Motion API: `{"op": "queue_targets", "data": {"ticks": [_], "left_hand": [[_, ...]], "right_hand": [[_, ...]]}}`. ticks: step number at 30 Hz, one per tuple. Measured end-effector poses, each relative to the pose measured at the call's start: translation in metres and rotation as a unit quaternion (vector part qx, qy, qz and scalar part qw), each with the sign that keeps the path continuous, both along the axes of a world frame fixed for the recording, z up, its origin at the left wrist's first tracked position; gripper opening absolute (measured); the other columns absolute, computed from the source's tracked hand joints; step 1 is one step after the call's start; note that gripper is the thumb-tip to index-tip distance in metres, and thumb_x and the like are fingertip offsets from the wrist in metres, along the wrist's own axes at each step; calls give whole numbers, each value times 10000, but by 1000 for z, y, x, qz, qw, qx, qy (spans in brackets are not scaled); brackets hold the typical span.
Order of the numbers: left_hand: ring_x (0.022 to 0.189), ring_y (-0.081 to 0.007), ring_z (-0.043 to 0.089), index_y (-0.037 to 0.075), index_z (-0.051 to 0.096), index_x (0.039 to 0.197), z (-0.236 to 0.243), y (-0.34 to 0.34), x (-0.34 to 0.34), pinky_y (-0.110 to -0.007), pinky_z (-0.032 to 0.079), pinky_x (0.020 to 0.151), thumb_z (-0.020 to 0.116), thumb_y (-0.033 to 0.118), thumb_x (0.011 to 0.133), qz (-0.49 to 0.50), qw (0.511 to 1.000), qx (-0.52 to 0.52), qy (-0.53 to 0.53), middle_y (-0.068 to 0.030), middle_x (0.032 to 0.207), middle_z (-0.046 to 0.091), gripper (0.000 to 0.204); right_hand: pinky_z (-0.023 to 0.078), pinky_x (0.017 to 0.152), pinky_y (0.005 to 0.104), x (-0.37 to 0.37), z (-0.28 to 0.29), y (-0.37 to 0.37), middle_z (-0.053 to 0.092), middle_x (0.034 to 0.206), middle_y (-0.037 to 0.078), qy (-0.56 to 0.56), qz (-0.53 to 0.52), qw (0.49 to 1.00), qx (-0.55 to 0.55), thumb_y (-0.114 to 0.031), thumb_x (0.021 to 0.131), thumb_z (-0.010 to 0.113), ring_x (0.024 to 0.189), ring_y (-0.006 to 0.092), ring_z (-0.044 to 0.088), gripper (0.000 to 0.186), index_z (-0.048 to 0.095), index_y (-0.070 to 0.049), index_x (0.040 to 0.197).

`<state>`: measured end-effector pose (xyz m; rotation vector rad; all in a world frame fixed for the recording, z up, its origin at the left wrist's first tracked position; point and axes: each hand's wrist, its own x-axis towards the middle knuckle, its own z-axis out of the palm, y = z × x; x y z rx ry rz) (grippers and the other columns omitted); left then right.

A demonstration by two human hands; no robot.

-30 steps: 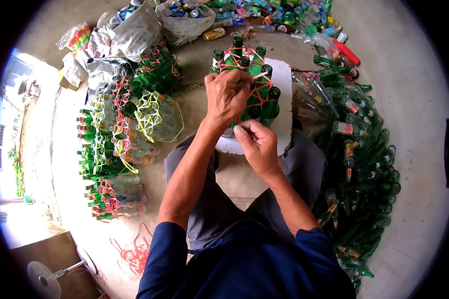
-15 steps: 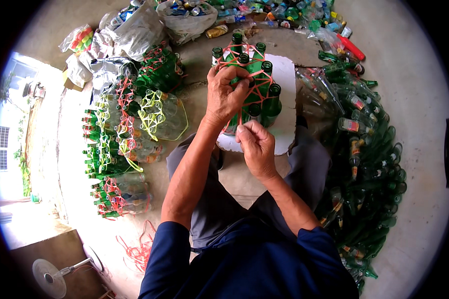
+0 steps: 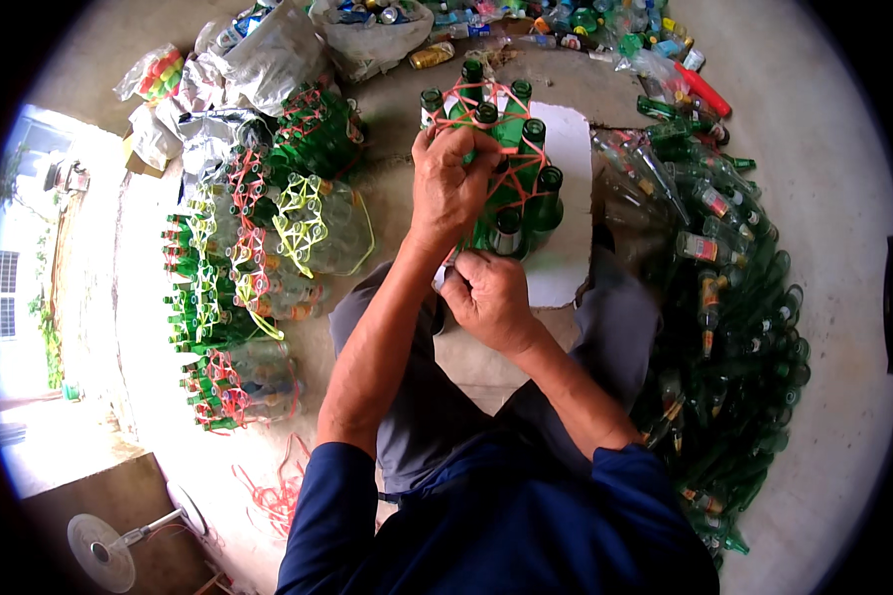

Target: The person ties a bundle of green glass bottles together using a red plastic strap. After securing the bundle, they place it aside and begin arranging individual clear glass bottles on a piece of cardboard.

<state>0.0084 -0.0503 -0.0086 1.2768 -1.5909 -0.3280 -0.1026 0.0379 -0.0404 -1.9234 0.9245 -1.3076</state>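
A cluster of green glass bottles (image 3: 544,203) stands upright on a white board (image 3: 566,149) in front of me. Red plastic strap (image 3: 533,157) is laced in a web around the bottle necks. My left hand (image 3: 451,183) is closed at the left of the cluster, its fingers pinching the strap among the necks and hiding some bottles. Lower down, my right hand (image 3: 491,297) is closed at the near left side of the bottles, on a strap end that mostly hides behind its fingers.
Strapped bottle bundles (image 3: 228,278) stand at the left, some bound with yellow strap (image 3: 308,223). Loose red strap (image 3: 278,496) lies on the floor. A large heap of bottles (image 3: 734,327) fills the right. Bags of cans (image 3: 372,40) sit at the back; a fan (image 3: 102,552) is lower left.
My right hand has moved down and left, from the front of the bottles to their near left side. My left hand stays at the necks, almost unmoved.
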Motion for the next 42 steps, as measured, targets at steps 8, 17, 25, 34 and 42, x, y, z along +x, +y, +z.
{"op": "queue_targets", "data": {"ticks": [8, 17, 25, 34, 42], "left_hand": [[1068, -319, 611, 75, 723, 919, -2, 0, 1, -417, 454, 989, 754, 60, 814, 4, 1000, 4, -3, -100, 986, 704, 110], [1078, -316, 604, 81, 713, 914, -5, -2, 1, -423, 445, 1001, 760, 75, 827, 6, 1000, 5, -4, -88, 969, 707, 99], [1058, -308, 606, 79, 717, 920, -3, -1, 0, -431, 452, 983, 765, 99, 845, 5, 1000, 9, 6, -88, 955, 712, 91], [995, -289, 630, 37, 745, 935, 14, 4, 7, -406, 476, 936, 765, 157, 853, -35, 996, 77, 31, -115, 913, 718, 147], [1105, -276, 641, 35, 768, 964, 25, 10, 20, -411, 490, 982, 770, 142, 844, -75, 996, 29, 32, -115, 997, 737, 161]], "right_hand": [[490, 572, 464, -2, -9, 6, 630, 713, 187, -11, -4, 1000, 27, -33, 890, 677, 653, 401, 638, 154, 588, -8, 766], [438, 567, 343, 1, -4, 18, 561, 675, 99, -90, -6, 993, 81, 2, 946, 633, 588, 185, 522, 186, 543, 8, 783], [558, 649, 313, -10, -13, 33, 720, 1143, 172, -49, 44, 987, 149, 41, 938, 619, 826, 225, 738, 357, 637, -8, 1292], [608, 751, 390, -35, -9, 60, 554, 1444, 320, 43, 19, 998, 33, 100, 847, 594, 1012, 394, 733, 652, 455, 75, 1483], [509, 579, 264, -68, 25, 41, 678, 764, 71, 21, -5, 998, 63, 24, 938, 640, 580, 114, 606, 342, 668, 24, 1278]]}}
